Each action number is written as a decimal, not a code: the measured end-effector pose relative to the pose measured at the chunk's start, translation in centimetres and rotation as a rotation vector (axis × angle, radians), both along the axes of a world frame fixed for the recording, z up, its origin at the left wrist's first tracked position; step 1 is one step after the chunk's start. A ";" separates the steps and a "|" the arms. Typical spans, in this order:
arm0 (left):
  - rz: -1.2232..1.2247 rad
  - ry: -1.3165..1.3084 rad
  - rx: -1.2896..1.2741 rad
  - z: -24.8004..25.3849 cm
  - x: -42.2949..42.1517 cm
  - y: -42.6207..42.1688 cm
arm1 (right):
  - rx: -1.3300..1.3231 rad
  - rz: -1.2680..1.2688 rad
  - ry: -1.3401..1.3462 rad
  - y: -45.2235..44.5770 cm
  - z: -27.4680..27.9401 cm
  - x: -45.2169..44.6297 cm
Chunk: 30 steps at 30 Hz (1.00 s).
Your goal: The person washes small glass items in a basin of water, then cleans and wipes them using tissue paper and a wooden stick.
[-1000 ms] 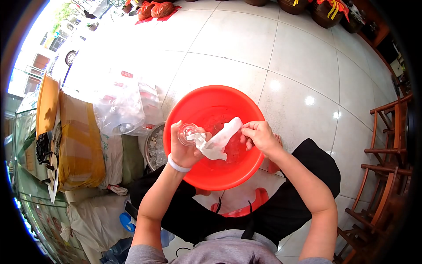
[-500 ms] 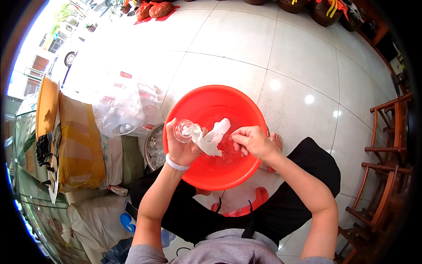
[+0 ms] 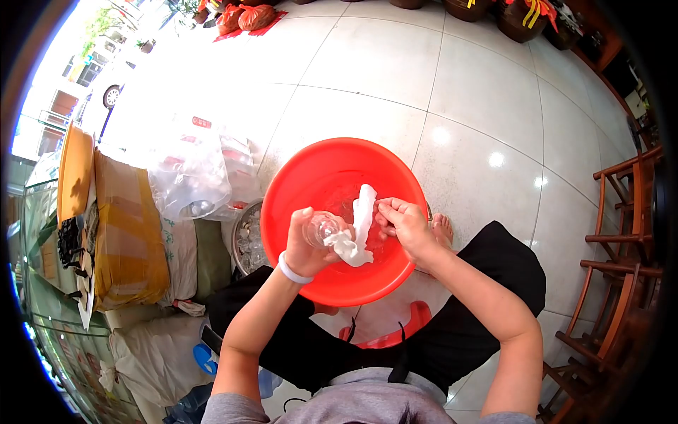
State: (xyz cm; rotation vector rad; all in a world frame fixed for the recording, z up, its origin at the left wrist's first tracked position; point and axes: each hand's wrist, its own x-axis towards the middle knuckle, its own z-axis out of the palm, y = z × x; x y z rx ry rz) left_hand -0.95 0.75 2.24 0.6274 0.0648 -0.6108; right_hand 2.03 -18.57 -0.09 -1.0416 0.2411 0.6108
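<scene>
My left hand [image 3: 305, 253], with a white band at the wrist, is wrapped round a small clear glass [image 3: 318, 226] above the basin. A white cloth [image 3: 363, 215] bunches at the mouth of the glass, and its loose end stands up to the right. Close to that loose end, my right hand [image 3: 407, 227] has its fingers pinched together; whatever is between them, if anything, is too small to tell. Below both hands is a red plastic basin [image 3: 289, 177] with water and clear things in it.
A metal bowl [image 3: 239, 256] of clear glassware stands left of the basin. Plastic bags [image 3: 191, 173] and a taped carton [image 3: 131, 230] are further left. Wooden chairs [image 3: 621, 240] line the right side, and brown jars [image 3: 519, 21] stand at the back.
My left hand and the glass have moved right, and the glass has tilted toward my right hand. The cloth's loose end now stands more upright. My right hand has shifted slightly.
</scene>
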 end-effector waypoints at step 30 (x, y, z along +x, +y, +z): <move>0.013 0.275 0.040 -1.4 0.8 -0.2 | -0.519 -0.039 -0.851 -0.7 2.5 0.6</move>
